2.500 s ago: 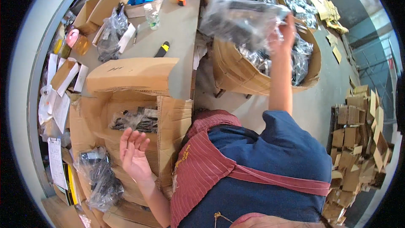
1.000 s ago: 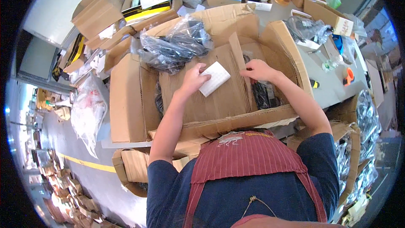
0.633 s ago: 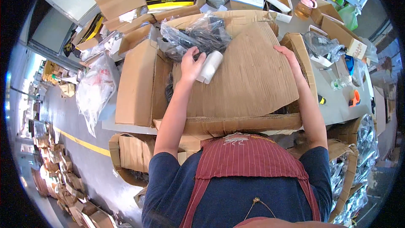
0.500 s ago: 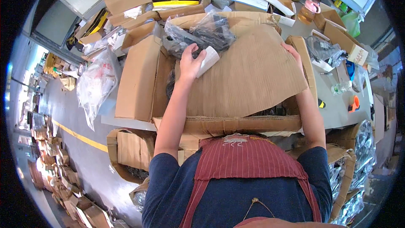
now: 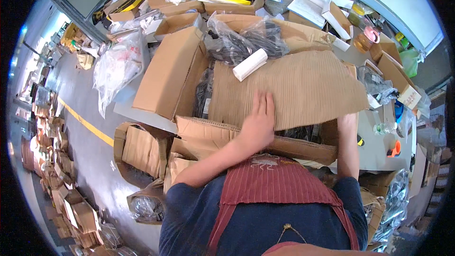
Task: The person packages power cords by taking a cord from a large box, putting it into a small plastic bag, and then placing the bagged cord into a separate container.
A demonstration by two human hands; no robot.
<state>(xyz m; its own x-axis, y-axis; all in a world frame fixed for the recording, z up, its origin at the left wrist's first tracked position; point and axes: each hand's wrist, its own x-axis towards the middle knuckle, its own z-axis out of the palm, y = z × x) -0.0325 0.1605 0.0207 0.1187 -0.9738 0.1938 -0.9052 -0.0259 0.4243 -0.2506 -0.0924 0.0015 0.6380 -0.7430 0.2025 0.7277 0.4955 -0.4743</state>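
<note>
A loose corrugated cardboard sheet [image 5: 308, 83] lies tilted across the top of a large open cardboard box [image 5: 208, 128]. My left hand [image 5: 259, 119] rests on the sheet's near edge with its fingers stretched out, slightly blurred. My right hand [image 5: 348, 119] reaches under the sheet's right end; its fingers are hidden there. On the sheet's far left part lies a white roll-like piece [image 5: 250, 65], apart from both hands. Behind it, clear plastic bags of black parts [image 5: 246, 40] sit at the box's far side. More dark bagged parts [image 5: 308, 132] show beneath the sheet.
A raised box flap [image 5: 168, 76] stands on the left, near a white plastic bag [image 5: 121, 61]. At the right of the table are a pink-lidded jug [image 5: 367, 39], an orange object [image 5: 394, 149] and small boxes. Boxes [image 5: 142, 154] with bagged goods stand low beside me.
My left hand has left the white piece and come down to the sheet's near edge. My right hand has moved from the sheet's far right edge to beneath it. The view has shifted.
</note>
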